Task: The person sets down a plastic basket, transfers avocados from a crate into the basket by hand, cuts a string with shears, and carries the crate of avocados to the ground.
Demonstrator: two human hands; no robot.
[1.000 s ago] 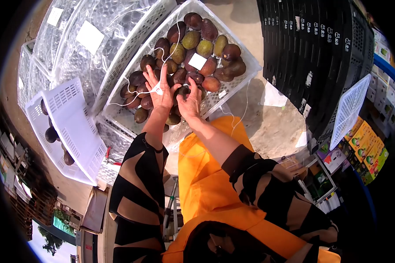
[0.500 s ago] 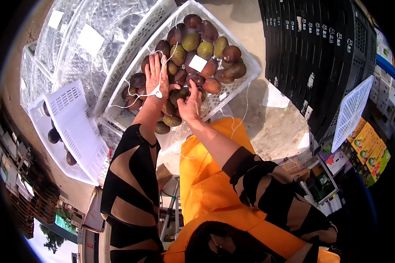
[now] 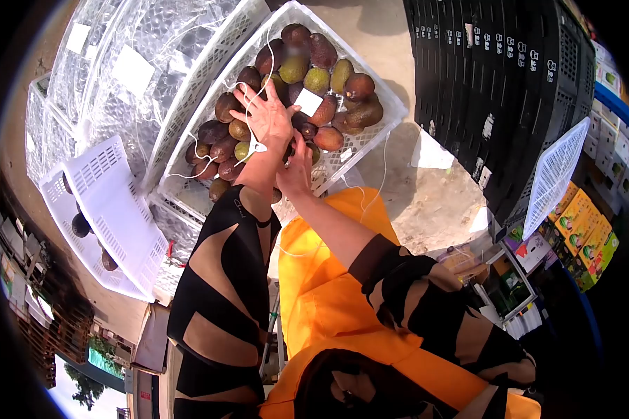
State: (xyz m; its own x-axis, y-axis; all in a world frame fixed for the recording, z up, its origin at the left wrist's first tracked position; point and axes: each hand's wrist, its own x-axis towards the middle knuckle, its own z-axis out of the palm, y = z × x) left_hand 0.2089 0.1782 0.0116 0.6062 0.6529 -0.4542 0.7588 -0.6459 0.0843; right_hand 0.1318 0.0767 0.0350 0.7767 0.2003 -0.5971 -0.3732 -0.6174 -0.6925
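A white plastic crate [image 3: 360, 59] in front of me holds many avocados [image 3: 323, 50], some dark purple-brown and some green. My left hand [image 3: 269, 120] lies palm down over the middle of them, its fingers spread and holding nothing. A white cord with a small white tag [image 3: 257, 147] runs across that hand and wrist. My right hand [image 3: 298, 169] is low in the crate, right beside the left wrist. Its fingers are bent about a dark avocado, mostly hidden by the left wrist. A white card [image 3: 309, 102] rests on the avocados just right of my left hand.
Plastic-wrapped crates [image 3: 182, 63] stand along the left. A tilted white crate [image 3: 112, 209] with a few avocados is nearer me. Stacked black crates [image 3: 482, 91] rise at right, with a white basket [image 3: 556, 178] and colourful boxes [image 3: 586, 234] beside them.
My left hand has shifted right and its fingers have spread wider. The right hand has moved slightly closer to me, its fingers now partly behind the left wrist. The view has shifted slightly.
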